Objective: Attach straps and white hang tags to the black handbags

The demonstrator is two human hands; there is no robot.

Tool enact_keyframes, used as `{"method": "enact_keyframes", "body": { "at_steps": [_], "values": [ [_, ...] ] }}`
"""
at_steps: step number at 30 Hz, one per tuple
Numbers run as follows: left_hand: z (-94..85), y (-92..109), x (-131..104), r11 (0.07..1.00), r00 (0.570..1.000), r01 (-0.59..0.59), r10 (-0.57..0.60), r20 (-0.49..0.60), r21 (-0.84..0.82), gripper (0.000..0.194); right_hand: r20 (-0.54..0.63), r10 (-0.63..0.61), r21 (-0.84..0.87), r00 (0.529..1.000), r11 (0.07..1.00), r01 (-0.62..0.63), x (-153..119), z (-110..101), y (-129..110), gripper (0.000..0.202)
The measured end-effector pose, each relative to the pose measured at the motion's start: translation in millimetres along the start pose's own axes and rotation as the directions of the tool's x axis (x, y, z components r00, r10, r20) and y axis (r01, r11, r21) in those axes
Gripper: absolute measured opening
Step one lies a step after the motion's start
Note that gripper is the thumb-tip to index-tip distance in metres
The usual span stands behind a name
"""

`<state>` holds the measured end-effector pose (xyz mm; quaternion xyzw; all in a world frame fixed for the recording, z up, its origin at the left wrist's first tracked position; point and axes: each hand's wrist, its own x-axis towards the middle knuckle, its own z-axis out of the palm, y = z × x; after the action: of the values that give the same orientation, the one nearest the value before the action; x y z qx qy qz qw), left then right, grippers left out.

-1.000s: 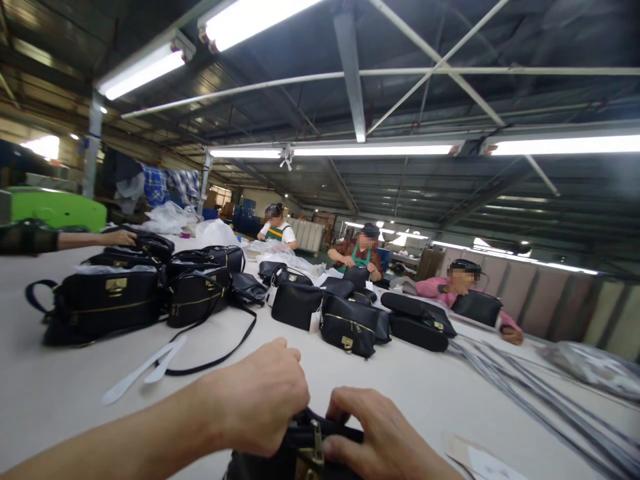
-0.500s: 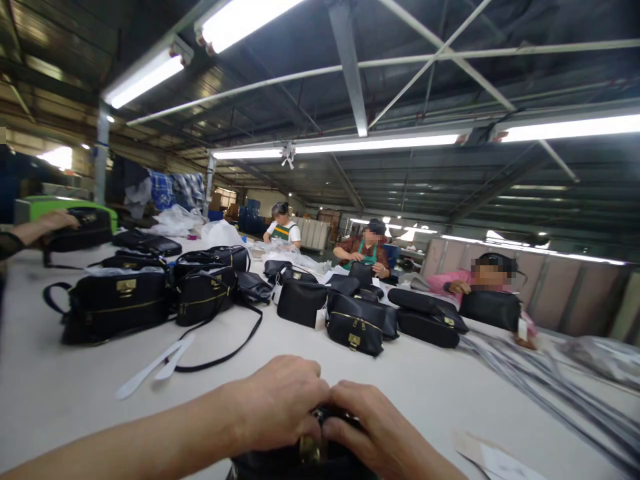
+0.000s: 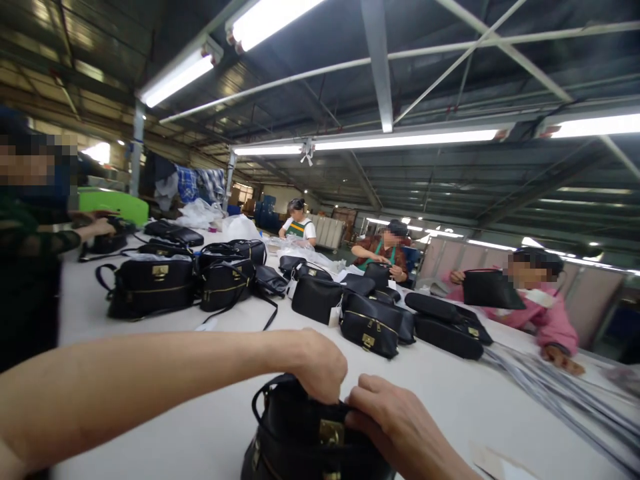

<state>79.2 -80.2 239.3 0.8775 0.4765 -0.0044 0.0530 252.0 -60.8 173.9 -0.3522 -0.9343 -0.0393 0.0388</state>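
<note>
A black handbag (image 3: 287,437) with a gold clasp and a thin strap stands upright at the table's front edge, partly cut off by the picture's bottom. My left hand (image 3: 323,365) is closed at the bag's top, knuckles up; its fingertips are hidden, and so is whatever they grip. On the bag's right side, my right hand (image 3: 393,417) pinches the top rim between thumb and fingers, near the clasp.
Beyond my hands, several black handbags (image 3: 153,290) cover the white table (image 3: 195,400). Grey strips (image 3: 545,383) lie at right, a paper (image 3: 495,460) at lower right. Coworkers stand around, one in pink (image 3: 555,320) holding a black bag (image 3: 490,290).
The view has swung left and the bag shows more fully. My left hand has risen slightly and parted from my right. The worker in pink has lifted a bag.
</note>
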Motion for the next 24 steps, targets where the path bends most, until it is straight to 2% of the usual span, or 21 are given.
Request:
{"method": "enact_keyframes", "body": {
  "at_steps": [3, 10, 15, 19, 24],
  "values": [
    [-9.0, -5, 0, 0.998, 0.990, -0.017, 0.027, 0.140, -0.068, 0.038, -0.015, -0.060, -0.100, 0.998, 0.993, 0.058, -2, 5, 1, 0.012],
    [-13.9, -22, -12, 0.968, 0.966, 0.037, 0.029, 0.258, -0.250, 0.032, -0.013, -0.206, -0.135, 0.978, 0.970, 0.203, -2, 0, 4, 0.011],
    [-13.6, -32, -22, 0.926, 0.966, 0.103, -0.006, 0.258, -0.364, 0.023, -0.016, -0.269, -0.187, 0.963, 0.947, 0.262, -2, -5, 10, 0.012],
    [-14.5, -29, -31, 0.904, 0.965, 0.177, -0.082, 0.248, -0.389, 0.021, -0.025, -0.270, -0.211, 0.963, 0.943, 0.259, -4, -7, 12, 0.014],
    [-14.2, -30, -44, 0.873, 0.953, 0.230, -0.111, 0.283, -0.430, 0.019, -0.020, -0.277, -0.137, 0.961, 0.953, 0.272, -17, -4, 24, 0.016]
  ]
}}
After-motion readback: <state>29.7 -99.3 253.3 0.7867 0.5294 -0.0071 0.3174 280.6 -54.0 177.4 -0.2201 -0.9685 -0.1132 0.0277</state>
